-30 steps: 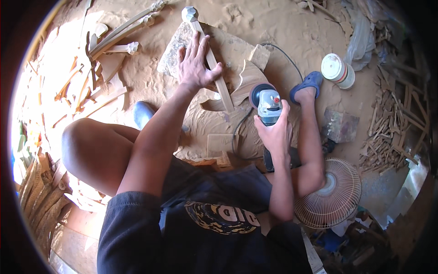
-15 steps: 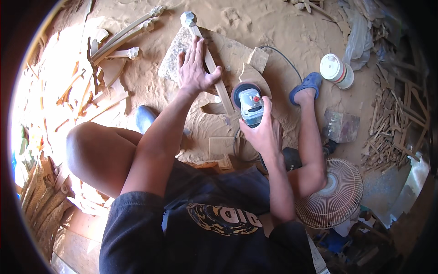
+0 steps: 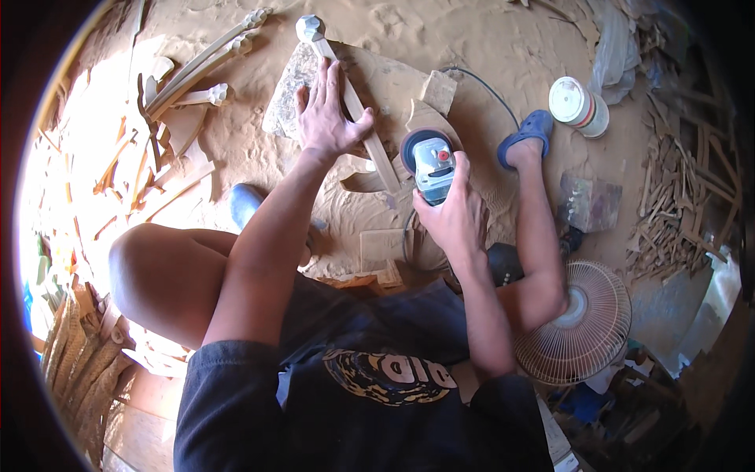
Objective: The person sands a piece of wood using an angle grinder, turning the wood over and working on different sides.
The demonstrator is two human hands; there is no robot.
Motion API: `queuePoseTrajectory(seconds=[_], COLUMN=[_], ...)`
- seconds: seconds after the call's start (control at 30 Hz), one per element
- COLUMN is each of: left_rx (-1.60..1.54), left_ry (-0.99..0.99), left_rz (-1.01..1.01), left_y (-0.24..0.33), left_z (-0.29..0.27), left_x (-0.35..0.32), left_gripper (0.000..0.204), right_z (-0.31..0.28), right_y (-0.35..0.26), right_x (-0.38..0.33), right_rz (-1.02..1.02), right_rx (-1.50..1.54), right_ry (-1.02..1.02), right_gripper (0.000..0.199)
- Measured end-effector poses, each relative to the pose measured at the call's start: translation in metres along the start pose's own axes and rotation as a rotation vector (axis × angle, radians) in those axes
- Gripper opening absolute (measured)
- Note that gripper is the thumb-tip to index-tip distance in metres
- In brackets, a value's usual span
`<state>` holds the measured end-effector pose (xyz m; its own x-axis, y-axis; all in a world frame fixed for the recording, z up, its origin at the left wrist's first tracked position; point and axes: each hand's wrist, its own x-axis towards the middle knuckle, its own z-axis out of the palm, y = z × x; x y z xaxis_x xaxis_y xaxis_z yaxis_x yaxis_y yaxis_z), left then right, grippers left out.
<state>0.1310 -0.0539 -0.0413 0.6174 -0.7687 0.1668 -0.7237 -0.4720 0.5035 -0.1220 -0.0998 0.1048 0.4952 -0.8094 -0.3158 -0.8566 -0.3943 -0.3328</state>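
My left hand (image 3: pixel 329 122) lies with spread fingers on a long pale wooden leg (image 3: pixel 358 106), which has a faceted knob at its far end. Beneath the leg is a flat board (image 3: pixel 285 102) on the sandy ground. In my right hand (image 3: pixel 458 212) is an angle grinder (image 3: pixel 434 169) with a round disc (image 3: pixel 409 149) at its far end. The disc is just right of the leg, with a visible gap between them. A curved wooden piece (image 3: pixel 366 182) sits near the leg's lower end, and another curved piece (image 3: pixel 425 116) lies just beyond the disc.
Several carved legs (image 3: pixel 200 67) and offcuts lie at the far left. A cord (image 3: pixel 491 94) loops past my sandalled foot (image 3: pixel 527 141) near a white tub (image 3: pixel 578 106). At right are a scrap pile (image 3: pixel 668 197) and a round fan (image 3: pixel 578 322).
The grinder has shifted slightly right and away from the wooden leg. My left hand stays on the leg, and the whole view has moved a little.
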Motion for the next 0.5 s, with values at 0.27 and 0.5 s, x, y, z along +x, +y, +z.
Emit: queuePoseTrajectory(seconds=[0.27,0.5], left_rx=[-0.011,-0.020], left_ry=[0.015,-0.022], left_rz=[0.028,-0.001], left_y=[0.000,0.003], left_z=[0.000,-0.001], left_x=[-0.001,0.001], left_gripper=[0.113,0.116], right_z=[-0.008,-0.013], right_y=[0.040,0.060], right_x=[0.020,0.008], right_rz=[0.163,0.081], right_rx=[0.046,0.196], right_ry=[0.189,0.212], right_gripper=[0.089,0.095])
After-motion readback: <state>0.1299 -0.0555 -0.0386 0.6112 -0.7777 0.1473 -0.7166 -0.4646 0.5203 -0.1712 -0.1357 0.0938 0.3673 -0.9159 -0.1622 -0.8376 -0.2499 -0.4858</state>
